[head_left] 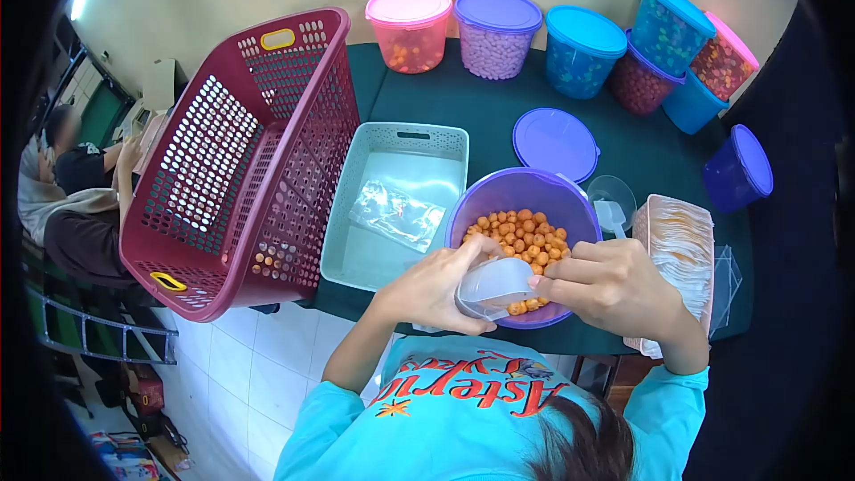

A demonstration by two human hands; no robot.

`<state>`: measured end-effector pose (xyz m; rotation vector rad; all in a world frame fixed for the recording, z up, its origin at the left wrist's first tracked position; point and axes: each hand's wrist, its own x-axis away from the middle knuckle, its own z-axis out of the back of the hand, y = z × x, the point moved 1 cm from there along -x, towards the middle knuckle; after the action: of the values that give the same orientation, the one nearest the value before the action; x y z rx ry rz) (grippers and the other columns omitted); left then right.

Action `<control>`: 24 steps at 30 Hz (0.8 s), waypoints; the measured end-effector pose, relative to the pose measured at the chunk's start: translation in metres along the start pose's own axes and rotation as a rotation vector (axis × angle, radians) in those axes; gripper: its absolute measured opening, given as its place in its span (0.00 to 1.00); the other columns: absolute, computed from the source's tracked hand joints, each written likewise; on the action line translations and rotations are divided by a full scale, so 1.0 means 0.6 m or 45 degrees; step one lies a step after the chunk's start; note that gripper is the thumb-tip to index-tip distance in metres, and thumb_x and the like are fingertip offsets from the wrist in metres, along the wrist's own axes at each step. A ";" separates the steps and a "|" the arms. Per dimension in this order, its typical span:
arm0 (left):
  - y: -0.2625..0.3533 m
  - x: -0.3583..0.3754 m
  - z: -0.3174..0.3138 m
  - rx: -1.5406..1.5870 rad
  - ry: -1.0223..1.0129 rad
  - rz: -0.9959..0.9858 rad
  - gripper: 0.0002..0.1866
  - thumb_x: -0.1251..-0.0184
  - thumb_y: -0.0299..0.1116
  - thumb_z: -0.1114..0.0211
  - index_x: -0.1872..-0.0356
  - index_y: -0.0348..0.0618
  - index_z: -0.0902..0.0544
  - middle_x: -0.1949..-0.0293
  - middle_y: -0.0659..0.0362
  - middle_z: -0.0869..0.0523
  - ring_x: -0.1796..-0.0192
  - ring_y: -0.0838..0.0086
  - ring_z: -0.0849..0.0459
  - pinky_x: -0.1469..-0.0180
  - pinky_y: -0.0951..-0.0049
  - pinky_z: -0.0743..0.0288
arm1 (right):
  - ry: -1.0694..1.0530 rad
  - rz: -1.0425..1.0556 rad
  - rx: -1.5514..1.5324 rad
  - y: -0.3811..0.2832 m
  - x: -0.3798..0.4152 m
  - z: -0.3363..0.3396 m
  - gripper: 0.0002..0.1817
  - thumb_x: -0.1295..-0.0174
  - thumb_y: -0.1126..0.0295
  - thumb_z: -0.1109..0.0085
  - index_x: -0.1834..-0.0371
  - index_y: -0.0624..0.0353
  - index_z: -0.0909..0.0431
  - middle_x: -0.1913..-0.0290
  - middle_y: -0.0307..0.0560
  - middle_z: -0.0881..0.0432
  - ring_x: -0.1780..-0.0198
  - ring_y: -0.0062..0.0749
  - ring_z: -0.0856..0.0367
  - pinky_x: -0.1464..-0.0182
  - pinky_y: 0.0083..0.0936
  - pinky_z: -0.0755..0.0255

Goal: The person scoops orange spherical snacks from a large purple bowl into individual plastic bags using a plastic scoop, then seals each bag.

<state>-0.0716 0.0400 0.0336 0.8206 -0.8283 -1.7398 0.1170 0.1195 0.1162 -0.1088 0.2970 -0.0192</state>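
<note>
My left hand (pixel 432 289) curls around a translucent, cup-shaped plastic container (pixel 496 281), thumb over its far side. My right hand (pixel 614 285) is closed, with its thumb and fingers pinching at the container's right edge. Both hands are over a purple tub (pixel 479 193) holding many round orange snack balls (pixel 525 233). To the right of the tub, a white scoop (pixel 611 214) rests in a clear round dish (pixel 626 189). Below the dish, a pink basket (pixel 655 205) holds a row of thin white packets (pixel 681 254), partly behind my right hand.
Left of the tub, a pale green tray (pixel 352 249) holds clear plastic bags (pixel 396 214). A large maroon basket (pixel 285 178) stands beyond it. A purple lid (pixel 556 144) lies behind the tub. Several lidded tubs (pixel 499 36) line the wall. Another person (pixel 85 169) sits at far left.
</note>
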 end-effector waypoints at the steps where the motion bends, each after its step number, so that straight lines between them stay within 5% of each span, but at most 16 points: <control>1: 0.000 -0.003 0.003 0.040 0.006 -0.010 0.38 0.71 0.34 0.27 0.54 0.38 0.38 0.66 0.49 0.21 0.61 0.59 0.20 0.58 0.68 0.28 | 0.001 -0.001 -0.002 0.002 -0.004 0.004 0.10 0.59 0.69 0.43 0.70 0.54 0.26 0.78 0.33 0.29 0.74 0.23 0.28 0.78 0.21 0.33; 10: -0.007 -0.016 0.015 -0.024 0.077 -0.025 0.38 0.70 0.34 0.32 0.50 0.38 0.39 0.59 0.45 0.25 0.56 0.54 0.23 0.56 0.63 0.30 | -0.080 0.072 -0.021 0.002 -0.032 -0.001 0.06 0.60 0.72 0.45 0.76 0.60 0.29 0.77 0.39 0.30 0.73 0.25 0.27 0.77 0.23 0.31; 17: 0.007 -0.022 0.008 -0.041 -0.068 0.015 0.39 0.68 0.36 0.32 0.50 0.35 0.40 0.59 0.45 0.25 0.55 0.53 0.24 0.54 0.62 0.31 | -0.101 0.061 -0.051 -0.003 -0.030 -0.041 0.11 0.59 0.72 0.45 0.69 0.58 0.25 0.75 0.35 0.28 0.74 0.24 0.28 0.75 0.21 0.32; 23: -0.022 -0.016 0.036 0.101 0.026 -0.023 0.45 0.72 0.42 0.25 0.48 0.32 0.36 0.60 0.48 0.22 0.56 0.63 0.21 0.53 0.68 0.29 | -0.089 0.039 -0.097 0.001 -0.021 -0.027 0.09 0.58 0.71 0.45 0.72 0.58 0.27 0.74 0.38 0.28 0.71 0.27 0.27 0.74 0.24 0.31; 24: -0.021 -0.021 0.041 0.131 -0.269 0.123 0.42 0.72 0.42 0.25 0.51 0.32 0.33 0.61 0.49 0.21 0.57 0.65 0.20 0.54 0.69 0.28 | -0.104 0.036 -0.115 0.000 -0.022 -0.024 0.07 0.58 0.71 0.45 0.75 0.59 0.28 0.75 0.41 0.29 0.69 0.30 0.25 0.73 0.27 0.29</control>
<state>-0.0945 0.0592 0.0380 0.6594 -1.0889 -1.7288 0.1001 0.1182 0.1067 -0.1949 0.2178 0.0267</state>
